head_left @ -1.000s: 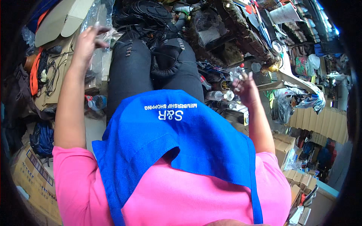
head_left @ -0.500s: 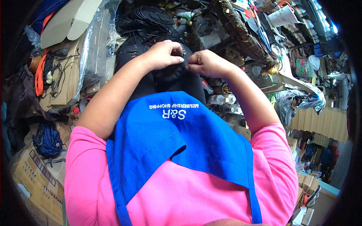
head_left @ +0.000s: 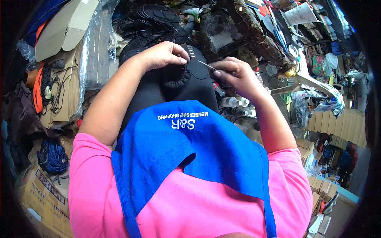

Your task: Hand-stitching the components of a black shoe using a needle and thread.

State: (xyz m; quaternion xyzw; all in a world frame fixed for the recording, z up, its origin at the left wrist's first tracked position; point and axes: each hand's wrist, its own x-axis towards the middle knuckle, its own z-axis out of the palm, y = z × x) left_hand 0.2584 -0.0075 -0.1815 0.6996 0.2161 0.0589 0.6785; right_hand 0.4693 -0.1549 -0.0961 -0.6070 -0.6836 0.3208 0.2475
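Observation:
A black piece with a gathered, ruffled edge (head_left: 176,83) rests on my dark-trousered lap; its exact kind is hard to make out. My left hand (head_left: 168,56) pinches its upper rim, thumb and fingers closed, beside a short row of pale stitches (head_left: 191,52). In my right hand (head_left: 237,75), a thin metal needle (head_left: 207,66) is gripped between thumb and fingers, its tip pointing left toward the stitches but apart from them. A dark thread (head_left: 198,78) appears to loop down over my thigh between the two hands.
Black cords and flat dark pieces (head_left: 154,20) lie beyond my knees. Flattened cardboard and clear plastic (head_left: 95,51) stand at left. Clear bottles (head_left: 232,102) sit right of my thigh, near a worn wooden bench edge (head_left: 258,31). A blue apron (head_left: 166,142) covers my front.
My right hand has moved right and slightly down, away from my left hand, and the needle now shows in it. My left hand has barely shifted on the black piece.

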